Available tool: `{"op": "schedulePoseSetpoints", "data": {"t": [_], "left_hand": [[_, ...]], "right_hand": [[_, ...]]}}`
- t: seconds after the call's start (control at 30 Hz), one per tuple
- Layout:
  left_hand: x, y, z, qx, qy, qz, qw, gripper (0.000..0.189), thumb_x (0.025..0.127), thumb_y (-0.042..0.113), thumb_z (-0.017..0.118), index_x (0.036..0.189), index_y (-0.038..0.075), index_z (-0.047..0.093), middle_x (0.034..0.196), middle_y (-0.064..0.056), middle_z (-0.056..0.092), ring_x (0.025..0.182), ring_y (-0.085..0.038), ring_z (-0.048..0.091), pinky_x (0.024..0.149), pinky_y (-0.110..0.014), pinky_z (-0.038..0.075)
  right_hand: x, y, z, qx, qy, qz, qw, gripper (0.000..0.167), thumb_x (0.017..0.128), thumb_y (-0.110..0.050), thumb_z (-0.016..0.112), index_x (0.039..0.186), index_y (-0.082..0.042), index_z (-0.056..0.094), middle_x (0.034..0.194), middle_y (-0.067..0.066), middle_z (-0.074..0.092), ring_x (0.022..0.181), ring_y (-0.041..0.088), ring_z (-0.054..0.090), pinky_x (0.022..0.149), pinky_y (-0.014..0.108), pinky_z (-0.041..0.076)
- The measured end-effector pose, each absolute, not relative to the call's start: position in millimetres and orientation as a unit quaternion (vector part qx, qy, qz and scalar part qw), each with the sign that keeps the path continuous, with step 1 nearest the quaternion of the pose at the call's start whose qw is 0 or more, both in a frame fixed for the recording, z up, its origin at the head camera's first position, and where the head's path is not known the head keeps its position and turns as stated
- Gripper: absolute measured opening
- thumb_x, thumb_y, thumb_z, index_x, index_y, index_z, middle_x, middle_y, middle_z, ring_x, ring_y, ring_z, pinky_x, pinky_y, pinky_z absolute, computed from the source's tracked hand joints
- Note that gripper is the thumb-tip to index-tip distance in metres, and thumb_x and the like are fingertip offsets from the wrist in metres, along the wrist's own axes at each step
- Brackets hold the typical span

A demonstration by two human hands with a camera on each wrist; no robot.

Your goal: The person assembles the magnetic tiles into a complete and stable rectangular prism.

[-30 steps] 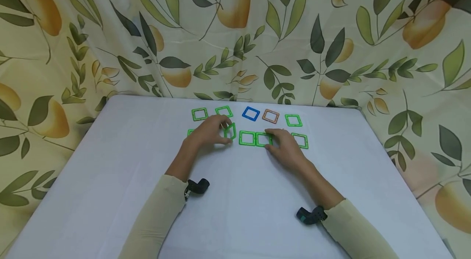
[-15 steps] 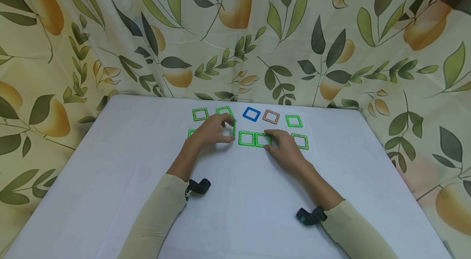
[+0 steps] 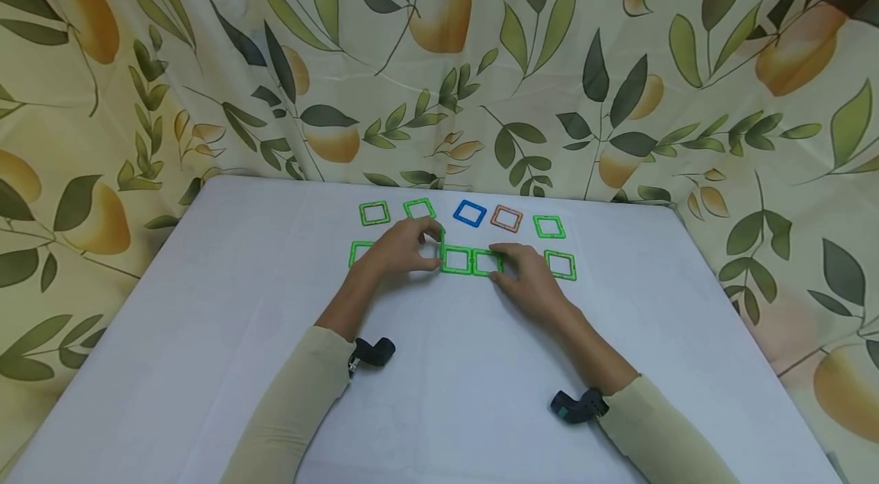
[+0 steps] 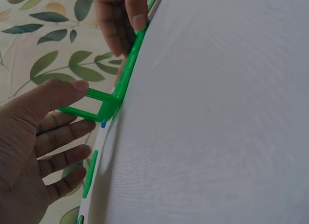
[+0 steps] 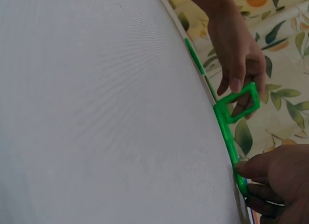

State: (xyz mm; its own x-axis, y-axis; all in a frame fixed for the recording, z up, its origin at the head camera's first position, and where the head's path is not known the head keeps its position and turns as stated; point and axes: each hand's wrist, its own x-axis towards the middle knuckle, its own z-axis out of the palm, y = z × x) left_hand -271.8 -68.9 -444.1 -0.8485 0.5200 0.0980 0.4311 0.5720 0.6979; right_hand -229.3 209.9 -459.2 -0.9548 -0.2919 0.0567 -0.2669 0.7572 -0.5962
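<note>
A white table point(image 3: 439, 392), possibly cloth-covered; the texture is hard to make out. Behind and to both sides, a cream curtain point(image 3: 412, 75) printed with orange-yellow fruit point(image 3: 441, 14) and dark and light green leaves point(image 3: 594, 68).

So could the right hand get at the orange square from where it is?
Probably yes: the orange square lies just beyond the right hand, with no other piece seen between them. It would likely have to let go of the green square it pinches.
</note>
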Motion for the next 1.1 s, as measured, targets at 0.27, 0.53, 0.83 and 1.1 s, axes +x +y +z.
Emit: {"op": "schedulePoseSetpoints", "data": {"t": [0.27,0.53,0.83,1.1], "left_hand": [[-274.1,-67.0,-451.3,0.267,0.881,0.387,0.057,0.052,0.085,0.016,0.087,0.130,0.002,0.065,0.123,-0.008,0.072,0.107,-0.027,0.063,0.095,-0.036,0.051],[-274.9,-64.7,-459.7,0.246,0.876,0.409,0.067,0.060,0.082,0.010,0.090,0.134,0.002,0.060,0.129,-0.009,0.069,0.118,-0.025,0.065,0.102,-0.034,0.051],[-273.8,-65.1,-461.4,0.242,0.876,0.412,0.061,0.061,0.083,0.012,0.091,0.135,0.004,0.061,0.130,-0.007,0.070,0.120,-0.024,0.065,0.102,-0.035,0.051],[-274.2,-66.3,-463.0,0.248,0.875,0.411,0.059,0.060,0.083,0.011,0.091,0.135,0.006,0.062,0.128,-0.006,0.070,0.118,-0.023,0.065,0.101,-0.034,0.051]], "right_hand": [[-230.4,210.0,-460.3,-0.151,0.938,-0.312,0.013,0.050,0.098,-0.012,0.075,0.145,-0.003,0.060,0.148,0.016,0.057,0.146,0.036,0.042,0.121,0.052,0.030],[-230.1,209.7,-460.9,-0.151,0.939,-0.310,0.010,0.050,0.097,-0.010,0.075,0.144,-0.002,0.060,0.147,0.017,0.058,0.146,0.038,0.043,0.121,0.054,0.030],[-230.5,208.3,-458.9,-0.146,0.939,-0.310,0.018,0.051,0.097,-0.011,0.075,0.146,-0.003,0.060,0.149,0.016,0.057,0.147,0.036,0.042,0.122,0.052,0.030],[-231.5,207.1,-459.9,-0.144,0.941,-0.307,0.020,0.051,0.098,-0.011,0.075,0.146,-0.003,0.059,0.149,0.015,0.057,0.147,0.036,0.043,0.121,0.052,0.030]]}}
